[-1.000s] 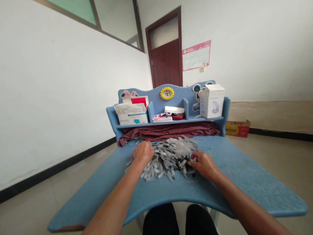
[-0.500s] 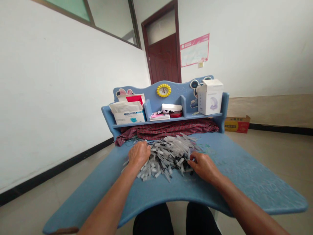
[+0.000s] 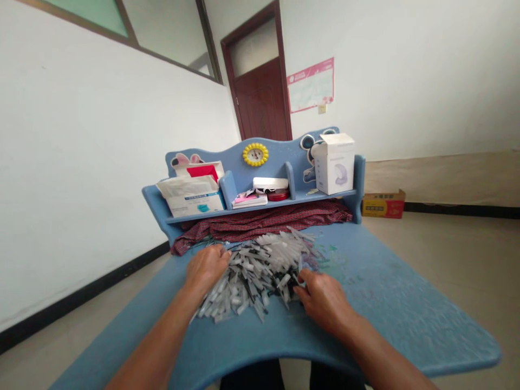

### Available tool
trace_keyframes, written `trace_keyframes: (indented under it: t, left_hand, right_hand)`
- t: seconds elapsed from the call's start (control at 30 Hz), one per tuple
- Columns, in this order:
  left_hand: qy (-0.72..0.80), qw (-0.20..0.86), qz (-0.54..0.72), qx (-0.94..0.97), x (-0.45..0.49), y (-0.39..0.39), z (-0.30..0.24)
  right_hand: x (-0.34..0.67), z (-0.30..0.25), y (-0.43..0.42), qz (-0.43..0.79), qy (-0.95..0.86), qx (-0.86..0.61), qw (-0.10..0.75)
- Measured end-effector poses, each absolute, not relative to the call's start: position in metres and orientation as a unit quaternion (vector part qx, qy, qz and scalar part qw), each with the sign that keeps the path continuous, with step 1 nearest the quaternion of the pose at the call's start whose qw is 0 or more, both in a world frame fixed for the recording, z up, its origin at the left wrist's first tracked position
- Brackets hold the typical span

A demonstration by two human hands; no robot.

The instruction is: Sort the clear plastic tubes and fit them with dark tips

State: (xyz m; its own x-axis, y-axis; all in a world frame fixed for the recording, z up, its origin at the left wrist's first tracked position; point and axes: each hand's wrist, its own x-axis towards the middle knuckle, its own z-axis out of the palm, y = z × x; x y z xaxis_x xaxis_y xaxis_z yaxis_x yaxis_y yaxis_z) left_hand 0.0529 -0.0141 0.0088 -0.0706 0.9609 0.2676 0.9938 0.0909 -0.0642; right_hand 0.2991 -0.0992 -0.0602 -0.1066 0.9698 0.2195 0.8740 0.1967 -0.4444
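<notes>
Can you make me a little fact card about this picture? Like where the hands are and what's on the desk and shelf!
Left hand: curled at the pile's left edge; its grip is hidden
Right hand: at the pile's right edge; too small to tell what it grips
Pile: many thin pieces, mostly pale, some dark
Desk: blue
Cloth: dark red, checked, under the shelf
Shelf's right end: white box
Above shelf: yellow flower-shaped clock
</notes>
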Motion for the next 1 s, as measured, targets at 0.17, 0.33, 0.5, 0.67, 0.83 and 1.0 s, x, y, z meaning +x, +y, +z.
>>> trace_keyframes:
  t: [0.17, 0.33, 0.5, 0.67, 0.83, 1.0]
  left_hand:
    - [-0.733, 0.112, -0.078, -0.666, 0.051, -0.009, 0.013]
    - [-0.701, 0.124, -0.081, -0.697, 0.056, -0.007, 0.010]
    - [-0.656, 0.147, -0.082, -0.736, 0.063, -0.014, 0.010]
    - [-0.616, 0.159, -0.094, -0.765, 0.065, -0.024, 0.013]
    - [-0.579, 0.155, -0.131, -0.789, 0.057, -0.024, 0.010]
    - [-0.520, 0.136, -0.220, -0.814, 0.052, -0.022, -0.002]
  right_hand:
    - [0.298, -0.063, -0.097, 0.105, -0.739, -0.618, 0.249]
    - [0.298, -0.065, -0.098, 0.104, -0.739, -0.614, 0.259]
    - [0.297, -0.070, -0.096, 0.099, -0.740, -0.614, 0.257]
    - [0.294, -0.072, -0.096, 0.103, -0.739, -0.620, 0.244]
    - [0.299, -0.041, -0.102, 0.063, -0.739, -0.625, 0.243]
    - [0.321, -0.016, -0.069, -0.005, -0.713, -0.622, 0.324]
